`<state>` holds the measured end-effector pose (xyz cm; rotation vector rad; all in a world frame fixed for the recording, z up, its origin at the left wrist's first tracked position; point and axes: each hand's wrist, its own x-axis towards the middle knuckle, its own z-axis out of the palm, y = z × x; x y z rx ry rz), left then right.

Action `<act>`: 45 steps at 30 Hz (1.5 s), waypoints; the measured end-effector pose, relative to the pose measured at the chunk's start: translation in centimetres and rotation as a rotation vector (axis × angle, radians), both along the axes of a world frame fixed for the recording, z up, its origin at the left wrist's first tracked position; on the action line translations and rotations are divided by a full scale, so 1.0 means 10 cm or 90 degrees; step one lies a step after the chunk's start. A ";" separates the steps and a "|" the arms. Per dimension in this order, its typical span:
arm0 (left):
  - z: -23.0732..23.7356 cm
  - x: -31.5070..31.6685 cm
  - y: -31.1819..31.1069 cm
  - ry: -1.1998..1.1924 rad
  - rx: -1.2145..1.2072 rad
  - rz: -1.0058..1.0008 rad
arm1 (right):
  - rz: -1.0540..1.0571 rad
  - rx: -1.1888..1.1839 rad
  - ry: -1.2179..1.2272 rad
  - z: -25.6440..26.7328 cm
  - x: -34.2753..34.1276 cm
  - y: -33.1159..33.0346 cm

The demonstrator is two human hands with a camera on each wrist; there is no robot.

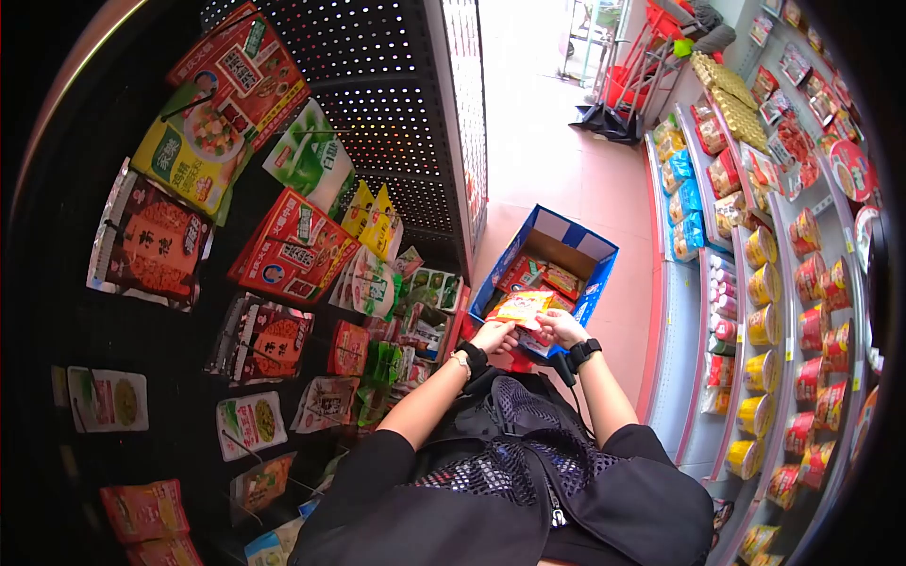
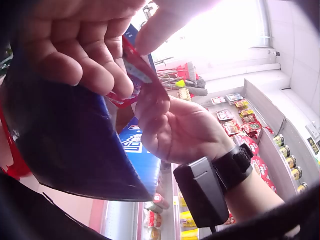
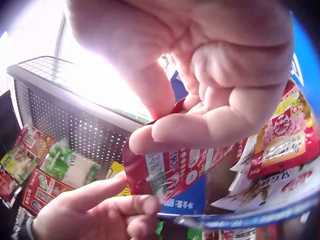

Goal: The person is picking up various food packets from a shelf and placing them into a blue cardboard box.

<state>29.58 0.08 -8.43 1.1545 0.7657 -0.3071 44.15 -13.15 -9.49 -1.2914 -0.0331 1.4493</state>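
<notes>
Left hand (image 1: 495,337) and right hand (image 1: 562,328) both pinch the glossy red-and-yellow plastic packet (image 1: 522,307) over the blue cardboard box (image 1: 601,281), centre of the head frame; gripping only the edges should avoid crushing it

held packet (image 1: 520,307) part-covered, cup lettering (image 1: 763,323) illegible

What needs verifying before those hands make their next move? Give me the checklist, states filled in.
1. Left hand has hold of the packet: ok, it pinches one edge.
2. Right hand has hold of the same packet: ok, it pinches it too.
3. One hand free for another item: not ok, both are occupied.
4. Blue box open at the top: ok, and more packets show inside.
5. Held packet's seal unbroken all round: cannot tell, the hands cover parts of it.
</notes>
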 end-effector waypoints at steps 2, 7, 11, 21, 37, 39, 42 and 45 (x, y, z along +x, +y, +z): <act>-0.06 -0.08 0.04 -0.006 0.030 -0.010 | 0.014 -0.037 -0.064 -0.25 0.10 0.04; -0.10 -0.40 0.11 0.023 0.028 0.096 | 0.108 -0.273 -0.126 -0.44 0.05 0.01; -0.11 -0.66 0.22 0.051 0.010 0.185 | 0.127 -0.247 -0.081 -0.47 0.11 0.00; -0.14 -1.13 0.56 0.017 0.213 0.427 | 0.319 -0.045 -0.762 0.29 -0.09 0.69; 0.22 -1.49 1.00 -0.083 0.391 0.511 | 0.540 0.334 -0.631 0.60 -1.10 1.85; 0.22 -1.43 1.13 -0.038 0.405 0.519 | 0.535 0.427 -0.664 0.63 -1.15 1.91; 0.03 -1.43 1.47 0.038 0.565 0.452 | 0.553 0.389 -0.588 0.61 -1.19 2.03; 0.15 -1.37 1.61 0.119 0.462 0.378 | 0.521 0.391 -0.524 0.56 -1.16 2.05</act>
